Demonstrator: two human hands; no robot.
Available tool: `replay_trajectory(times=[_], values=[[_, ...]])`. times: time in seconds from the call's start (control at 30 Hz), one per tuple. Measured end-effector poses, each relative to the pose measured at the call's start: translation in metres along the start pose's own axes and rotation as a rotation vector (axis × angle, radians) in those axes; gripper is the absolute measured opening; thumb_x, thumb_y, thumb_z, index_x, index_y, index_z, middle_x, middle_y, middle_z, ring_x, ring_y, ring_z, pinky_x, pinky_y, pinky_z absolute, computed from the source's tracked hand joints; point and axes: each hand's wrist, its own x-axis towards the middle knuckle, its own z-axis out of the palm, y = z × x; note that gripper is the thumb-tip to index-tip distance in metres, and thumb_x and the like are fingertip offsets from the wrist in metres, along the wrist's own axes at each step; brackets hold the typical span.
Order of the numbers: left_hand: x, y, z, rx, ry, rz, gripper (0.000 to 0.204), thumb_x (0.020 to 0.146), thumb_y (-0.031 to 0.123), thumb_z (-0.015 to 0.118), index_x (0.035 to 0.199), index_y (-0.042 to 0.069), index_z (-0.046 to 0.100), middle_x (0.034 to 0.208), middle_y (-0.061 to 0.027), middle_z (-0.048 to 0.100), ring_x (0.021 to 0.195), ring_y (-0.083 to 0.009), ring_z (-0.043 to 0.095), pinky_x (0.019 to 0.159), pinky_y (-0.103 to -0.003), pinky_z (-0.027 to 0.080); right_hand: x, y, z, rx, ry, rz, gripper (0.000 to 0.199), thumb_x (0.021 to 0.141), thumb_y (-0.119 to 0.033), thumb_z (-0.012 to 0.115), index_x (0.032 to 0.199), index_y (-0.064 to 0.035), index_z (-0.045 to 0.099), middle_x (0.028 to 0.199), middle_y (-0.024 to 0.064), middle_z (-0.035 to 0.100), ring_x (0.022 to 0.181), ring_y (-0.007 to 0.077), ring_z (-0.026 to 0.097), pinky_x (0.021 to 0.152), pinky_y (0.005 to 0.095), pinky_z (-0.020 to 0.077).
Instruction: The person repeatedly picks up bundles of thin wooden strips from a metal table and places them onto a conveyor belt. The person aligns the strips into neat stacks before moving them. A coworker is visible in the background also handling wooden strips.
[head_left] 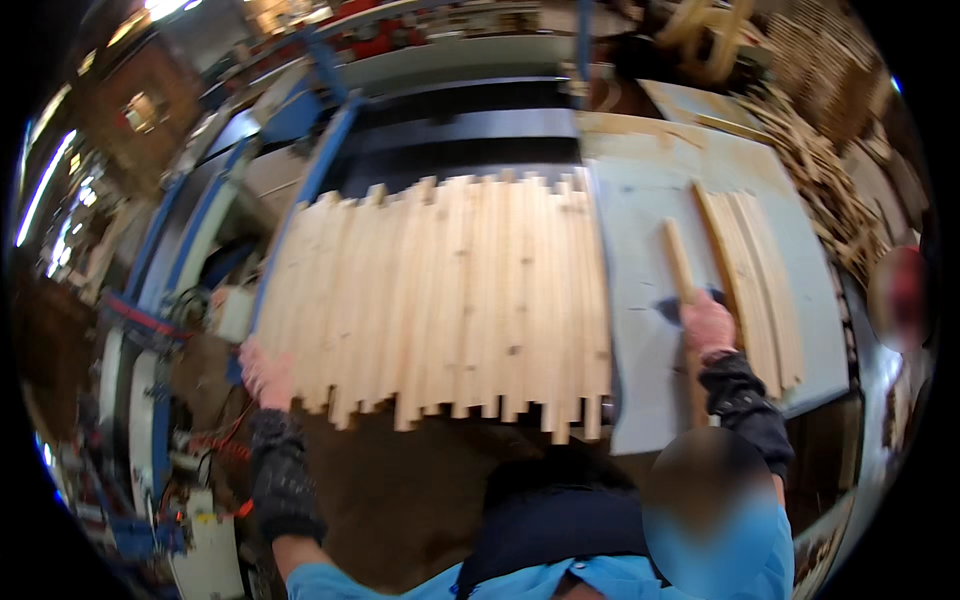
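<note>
We are laying up slats: left hand (266, 372) rests flat, fingers spread, on the slat panel (440, 290) mid-frame; right hand (706, 325) fingers wrap one loose slat (680, 262) at right. Next likely needs butting it against the panel.

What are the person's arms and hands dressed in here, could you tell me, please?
Both hands, left hand and right hand, are bare, without gloves. Each forearm wears a dark, black-looking arm sleeve from wrist toward elbow, slightly crumpled. Above these, light blue shirt sleeves begin.
</note>
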Motion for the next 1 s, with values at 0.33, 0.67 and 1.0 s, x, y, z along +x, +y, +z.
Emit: replay_trajectory(times=[0.33, 0.67, 1.0], values=[[0.108, -0.042, -0.037, 0.191, -0.173, -0.356, 0.106, 0.097, 0.064, 0.063, 0.177, 0.014, 0.013, 0.184, -0.0114, 0.015, 0.168, -0.036, 0.017, 0.134, -0.054, 0.017, -0.031, -0.073, -0.004, 0.365, 0.061, -0.324, 0.062, 0.094, -0.024, 0.072, 0.15, -0.0012, 0.059, 0.122, 0.0238, 0.073, 0.115, 0.0418, 0.071, 0.1, 0.048, 0.0559], [0.138, -0.039, -0.029, 0.261, -0.248, -0.296, 0.096, 0.101, 0.056, 0.065, 0.174, 0.012, 0.021, 0.18, -0.0117, 0.026, 0.166, -0.034, 0.023, 0.134, -0.049, 0.021, -0.018, -0.161, 0.024, 0.554, -0.099, -0.092, 0.065, 0.1, -0.036, 0.067, 0.155, -0.0047, 0.053, 0.137, 0.0278, 0.07, 0.127, 0.0439, 0.067, 0.107, 0.0453, 0.0529], [0.117, -0.044, -0.004, -0.333, 0.145, -0.055, 0.083, 0.102, 0.035, 0.071, 0.169, 0.002, 0.035, 0.175, -0.0235, 0.034, 0.161, -0.0401, 0.032, 0.133, -0.048, 0.026, 0.009, -0.209, 0.022, 0.821, -0.133, -0.017, 0.082, 0.098, -0.038, 0.071, 0.162, 0.0051, 0.044, 0.153, 0.0281, 0.061, 0.144, 0.0368, 0.059, 0.119, 0.037, 0.0441]])
